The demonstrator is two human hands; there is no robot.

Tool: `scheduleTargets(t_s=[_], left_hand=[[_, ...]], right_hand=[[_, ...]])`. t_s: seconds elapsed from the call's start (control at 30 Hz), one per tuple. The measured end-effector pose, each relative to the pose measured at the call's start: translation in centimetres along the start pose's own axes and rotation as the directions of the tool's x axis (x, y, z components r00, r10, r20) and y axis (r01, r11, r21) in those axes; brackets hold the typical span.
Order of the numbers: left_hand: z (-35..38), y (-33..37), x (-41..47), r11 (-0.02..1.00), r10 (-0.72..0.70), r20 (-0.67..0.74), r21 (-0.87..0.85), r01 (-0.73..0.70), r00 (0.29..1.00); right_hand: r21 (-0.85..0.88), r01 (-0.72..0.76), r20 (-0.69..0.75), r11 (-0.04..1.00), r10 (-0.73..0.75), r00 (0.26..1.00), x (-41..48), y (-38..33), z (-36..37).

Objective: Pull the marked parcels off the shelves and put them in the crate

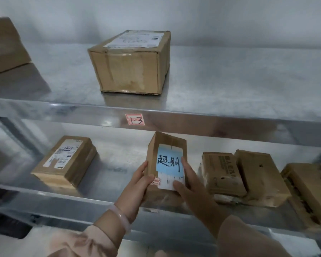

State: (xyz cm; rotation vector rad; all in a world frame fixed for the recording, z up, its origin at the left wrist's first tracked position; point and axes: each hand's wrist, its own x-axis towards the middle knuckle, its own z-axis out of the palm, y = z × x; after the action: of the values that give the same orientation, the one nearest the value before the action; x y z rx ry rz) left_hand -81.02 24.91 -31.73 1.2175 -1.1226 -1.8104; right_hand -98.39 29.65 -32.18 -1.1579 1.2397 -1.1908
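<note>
Left hand (135,188) and right hand (193,190) grip the blue-noted parcel (167,143), fingers (186,167) curled round its sides.

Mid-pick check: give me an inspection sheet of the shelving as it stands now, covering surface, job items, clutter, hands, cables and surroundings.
Surface: metal upper shelf and lower shelf; a tag reading 1-3 on the upper shelf's front edge.
Job's things: marked parcel with a blue note, held up at the lower shelf; crate not in view.
Clutter: large box on the upper shelf, another box at its left edge; flat parcel lower left; three worn parcels lower right.
Hands: left hand and right hand grip the marked parcel's sides.
Cables: nothing seen.
Surroundings: pale wall behind.
</note>
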Motion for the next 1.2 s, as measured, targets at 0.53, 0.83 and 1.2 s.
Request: scheduleTargets(t_s=[0.53, 0.83, 1.2], left_hand=[[-9.4, -0.2, -13.0, 0.91, 0.348, -0.289, 0.332, -0.248, 0.892], [-20.4, -1.1, -21.8, 0.91, 0.397, -0.497, 0.319, -0.263, 0.771], [-39.2, -3.6, -37.7, 0.915, 0.391, -0.682, 0.363, -0.178, 0.618]], right_hand=[[-0.177, 0.146, 0.302, 0.973, -0.088, 0.949, 0.2, 0.7, 12.5], [-0.191, 0.303, 0.456, 0.934, -0.19, 0.87, -2.4, -0.3, 27.0], [-0.124, 0.357, 0.648, 0.926, -0.197, 0.736, -8.4, -0.2, 51.8]])
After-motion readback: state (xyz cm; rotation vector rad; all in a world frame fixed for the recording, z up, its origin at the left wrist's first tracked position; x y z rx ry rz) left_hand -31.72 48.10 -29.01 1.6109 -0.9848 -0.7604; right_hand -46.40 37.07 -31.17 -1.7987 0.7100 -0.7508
